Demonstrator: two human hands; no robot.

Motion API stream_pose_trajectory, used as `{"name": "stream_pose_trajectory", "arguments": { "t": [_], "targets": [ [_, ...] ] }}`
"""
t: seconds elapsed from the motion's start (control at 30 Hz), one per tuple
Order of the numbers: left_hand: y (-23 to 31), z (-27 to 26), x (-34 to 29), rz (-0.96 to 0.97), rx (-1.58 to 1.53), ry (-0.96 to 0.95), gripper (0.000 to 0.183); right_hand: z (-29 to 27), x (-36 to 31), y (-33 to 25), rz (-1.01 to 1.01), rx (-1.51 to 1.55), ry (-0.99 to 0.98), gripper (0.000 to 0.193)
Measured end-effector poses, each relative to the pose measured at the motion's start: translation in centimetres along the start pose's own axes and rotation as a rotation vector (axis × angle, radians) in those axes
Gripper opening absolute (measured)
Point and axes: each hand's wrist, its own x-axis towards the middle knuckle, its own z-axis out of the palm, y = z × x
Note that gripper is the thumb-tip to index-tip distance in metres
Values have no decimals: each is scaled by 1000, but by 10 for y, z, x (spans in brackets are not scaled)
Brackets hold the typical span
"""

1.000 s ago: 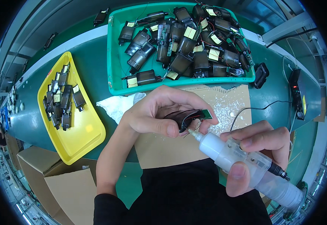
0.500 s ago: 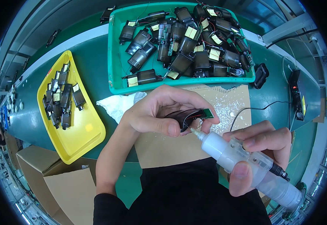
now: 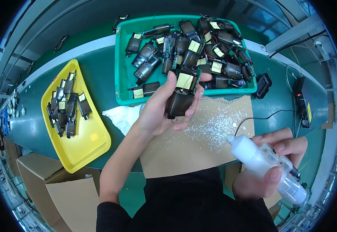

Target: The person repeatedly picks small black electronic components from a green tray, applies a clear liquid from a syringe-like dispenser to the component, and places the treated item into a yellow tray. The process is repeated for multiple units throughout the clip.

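Observation:
In my left hand (image 3: pixel 159 106) is a dark, see-through plastic housing (image 3: pixel 179 104) with a cream pad, thin wires and a narrow green circuit board along its side. The fingers wrap round it above the cardboard sheet, just in front of the green tray. My right hand (image 3: pixel 278 154) grips a white glue dispenser syringe (image 3: pixel 249 152) with a clear rear barrel. Its nozzle points up and left over the sheet, apart from the housing. A black cable runs from the dispenser's side, partly hidden by the fingers.
The green tray (image 3: pixel 121 87) at the back holds many similar housings. A yellow tray (image 3: pixel 95 145) with several more stands left. Under my hands lies a cardboard sheet (image 3: pixel 168 158) strewn with white bits, beside a crumpled white bag (image 3: pixel 122 118). A black controller box (image 3: pixel 303 102) is at right.
My left hand has lifted the housing away and turned it so the cream pad faces up. The syringe has drawn back to the right, its nozzle now apart from the housing.

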Motion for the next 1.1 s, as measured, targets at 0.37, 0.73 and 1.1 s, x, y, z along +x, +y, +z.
{"name": "stream_pose_trajectory", "arguments": {
  "t": [0.37, 0.73, 1.1],
  "targets": [
    [9, -3, 3, 41, -52, 41, 63, -1, -1, -4, 144, -163, 156, 46],
    [121, 19, -120, 395, 1460, 886, 48, -22, 6, 20, 179, -197, 161, 39],
    [217, -84, 29, 372, 2127, 762, 34, -31, 16, 31, 210, -166, 200, 40]
  ]
}}
